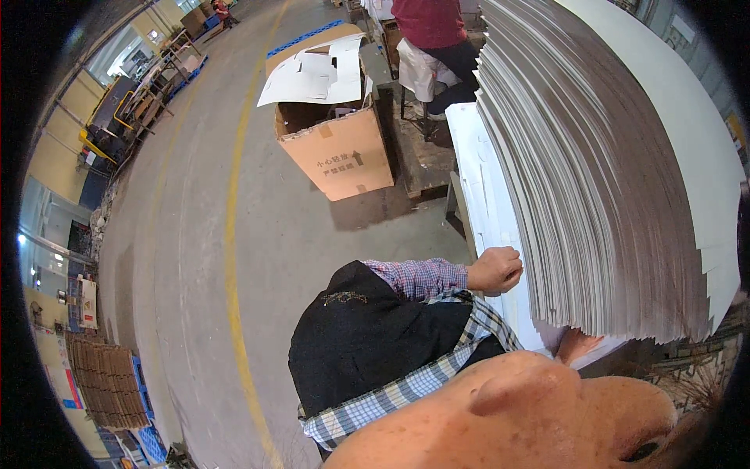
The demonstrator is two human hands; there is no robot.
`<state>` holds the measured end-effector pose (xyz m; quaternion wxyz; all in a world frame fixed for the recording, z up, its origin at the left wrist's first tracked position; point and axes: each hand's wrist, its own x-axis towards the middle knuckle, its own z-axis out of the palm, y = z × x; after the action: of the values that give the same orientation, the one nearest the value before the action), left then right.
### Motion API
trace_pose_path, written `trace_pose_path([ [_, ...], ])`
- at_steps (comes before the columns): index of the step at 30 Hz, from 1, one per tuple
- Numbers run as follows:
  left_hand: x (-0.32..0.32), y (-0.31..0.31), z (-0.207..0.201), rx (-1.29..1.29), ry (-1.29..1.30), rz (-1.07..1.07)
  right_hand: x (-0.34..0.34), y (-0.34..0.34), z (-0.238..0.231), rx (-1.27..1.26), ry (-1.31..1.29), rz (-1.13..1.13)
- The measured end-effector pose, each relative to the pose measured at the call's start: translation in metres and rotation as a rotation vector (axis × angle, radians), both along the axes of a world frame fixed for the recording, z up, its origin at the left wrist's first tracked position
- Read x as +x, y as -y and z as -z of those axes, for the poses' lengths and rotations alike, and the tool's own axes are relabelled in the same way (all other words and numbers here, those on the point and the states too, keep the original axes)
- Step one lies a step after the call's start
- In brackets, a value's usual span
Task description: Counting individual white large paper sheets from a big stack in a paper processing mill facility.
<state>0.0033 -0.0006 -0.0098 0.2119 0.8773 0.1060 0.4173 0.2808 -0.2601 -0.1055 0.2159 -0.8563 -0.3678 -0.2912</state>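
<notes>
My left hand (495, 270), in a checked sleeve, has its fingers curled closed over white sheets (491, 207) on a work surface. Whether anything is inside those fingers is hidden. Beside it rises a tall stack of thin sheets (539, 172), grey-white along the edges, with a pale top face. Close to the stack's lower end a small patch of my right hand (580, 345) shows. Its fingers are hidden, so I cannot make out what it touches. A black apron (375, 336) with plaid trim covers the body beside the surface.
A brown carton (344, 160) holds cut white cardboard (320, 74) across its top. Behind the surface sits a co-worker in a dark red top (428, 19). A yellow line (232, 258) runs along the grey floor. Flattened brown cartons (105, 383) are piled at lower left.
</notes>
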Motion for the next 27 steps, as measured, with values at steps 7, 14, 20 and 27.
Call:
trace_pose_path([
  [7,-0.003,0.001,-0.003,-0.016,-0.002,-0.010,-0.043,-0.022,-0.075,-0.065,-0.068,-0.040],
  [14,-0.003,0.001,-0.005,0.010,0.016,-0.015,-0.021,-0.009,-0.045,-0.196,-0.223,0.011],
  [20,-0.003,0.001,-0.004,-0.028,-0.002,-0.004,-0.008,-0.007,-0.019,0.000,-0.009,-0.064],
  [27,-0.003,0.001,-0.002,-0.017,-0.005,0.004,0.002,0.001,-0.009,-0.224,0.088,0.004],
])
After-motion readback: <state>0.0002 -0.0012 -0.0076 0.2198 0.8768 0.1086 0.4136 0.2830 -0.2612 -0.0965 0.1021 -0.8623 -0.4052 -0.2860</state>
